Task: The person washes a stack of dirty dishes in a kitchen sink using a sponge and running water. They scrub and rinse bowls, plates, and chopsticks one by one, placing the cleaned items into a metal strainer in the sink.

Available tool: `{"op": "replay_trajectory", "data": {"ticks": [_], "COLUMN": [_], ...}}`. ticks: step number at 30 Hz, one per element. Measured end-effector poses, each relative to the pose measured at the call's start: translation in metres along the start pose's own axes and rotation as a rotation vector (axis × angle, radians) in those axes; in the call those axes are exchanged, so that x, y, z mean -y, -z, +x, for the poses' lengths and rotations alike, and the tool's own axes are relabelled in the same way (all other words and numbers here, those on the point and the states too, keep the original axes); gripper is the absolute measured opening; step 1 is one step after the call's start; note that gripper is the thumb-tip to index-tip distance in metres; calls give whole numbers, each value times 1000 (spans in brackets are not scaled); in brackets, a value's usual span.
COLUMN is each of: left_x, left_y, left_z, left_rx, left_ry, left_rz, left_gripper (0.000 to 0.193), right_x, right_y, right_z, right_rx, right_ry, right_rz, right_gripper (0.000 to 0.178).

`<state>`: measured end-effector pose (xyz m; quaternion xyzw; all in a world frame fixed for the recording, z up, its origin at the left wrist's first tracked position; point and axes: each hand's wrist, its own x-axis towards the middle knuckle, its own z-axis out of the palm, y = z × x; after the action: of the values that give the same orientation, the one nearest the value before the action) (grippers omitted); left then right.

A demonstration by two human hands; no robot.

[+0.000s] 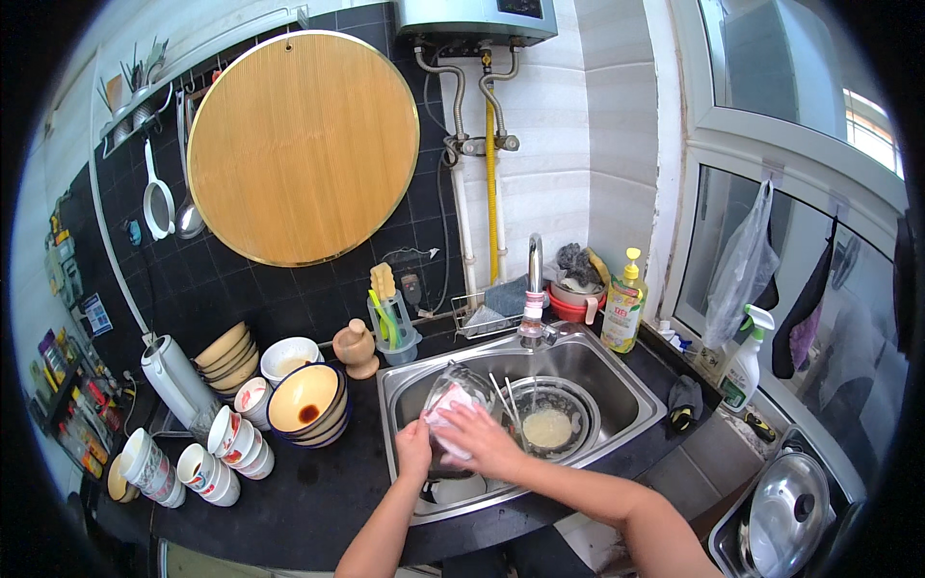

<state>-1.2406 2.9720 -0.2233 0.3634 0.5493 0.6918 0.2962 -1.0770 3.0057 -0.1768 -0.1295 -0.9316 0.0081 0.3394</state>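
Over the left part of the steel sink [631,409], a clear glass bowl [469,379] is held tilted. My left hand [414,449] is closed on its near left edge. A pale pink and white cloth [449,402] lies against the glass, and my right hand [479,441] presses it there with fingers bent over it. To the right in the sink sits a metal basin [590,414] with cloudy water and a pale round patch at its bottom. Chopsticks [511,400] lean on the basin's left rim. Water runs from the faucet [535,289]. Dishes under my hands are partly hidden.
Stacked bowls [306,405] and several cup stacks [231,438] stand on the black counter [289,515] at left. A wooden mortar [356,349] and utensil holder [395,332] are behind the sink. Right of it stand a yellow soap bottle [624,308] and a spray bottle [747,361].
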Motion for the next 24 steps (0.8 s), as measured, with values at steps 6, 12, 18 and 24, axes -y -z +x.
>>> {"op": "replay_trajectory", "data": {"ticks": [6,12,18,24], "left_x": [-33,-46,-44,-62], "left_y": [-1,-4,-6,5], "left_z": [-17,-10,-12,-8], "left_rx": [-79,-56,-67,-113], "left_ry": [-147,-209,-174,-39], "left_rz": [224,144,87,-147], "left_gripper": [43,41,42,38], "right_x": [-65,-48,-6,-108], "right_y": [-17,-4,-1,-8], "right_z": [32,40,50,40], "right_rx": [-243,-398,-336,-480], "right_ry": [-371,-272,-188,-675], "right_rz": [287,241,179,982], "right_gripper": [37,35,33,43]}}
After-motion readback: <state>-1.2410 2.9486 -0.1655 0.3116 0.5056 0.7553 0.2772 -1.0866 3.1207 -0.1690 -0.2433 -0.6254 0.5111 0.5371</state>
